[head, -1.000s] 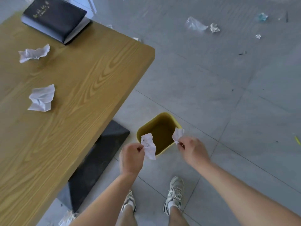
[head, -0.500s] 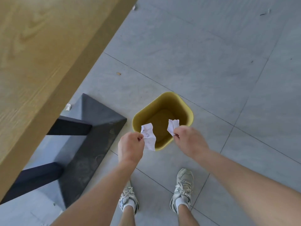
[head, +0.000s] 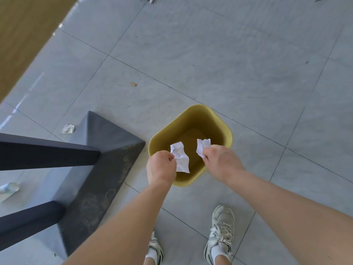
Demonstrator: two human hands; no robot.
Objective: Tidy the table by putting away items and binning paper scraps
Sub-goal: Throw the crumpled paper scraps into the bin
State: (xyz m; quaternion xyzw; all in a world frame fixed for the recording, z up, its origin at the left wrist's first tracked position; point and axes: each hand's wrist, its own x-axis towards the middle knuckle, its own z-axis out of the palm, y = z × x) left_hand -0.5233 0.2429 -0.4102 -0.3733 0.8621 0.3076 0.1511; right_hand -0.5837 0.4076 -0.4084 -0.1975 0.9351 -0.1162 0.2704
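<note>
Left hand pinches a crumpled paper scrap, right hand pinches a smaller scrap, both held over the open yellow bin on the floor; best to release both straight down, inside the rim

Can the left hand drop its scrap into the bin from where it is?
Probably yes. The left hand holds its scrap over the open mouth of the bin, with nothing between them; the scrap's lower tip hangs close to the near rim.
</note>
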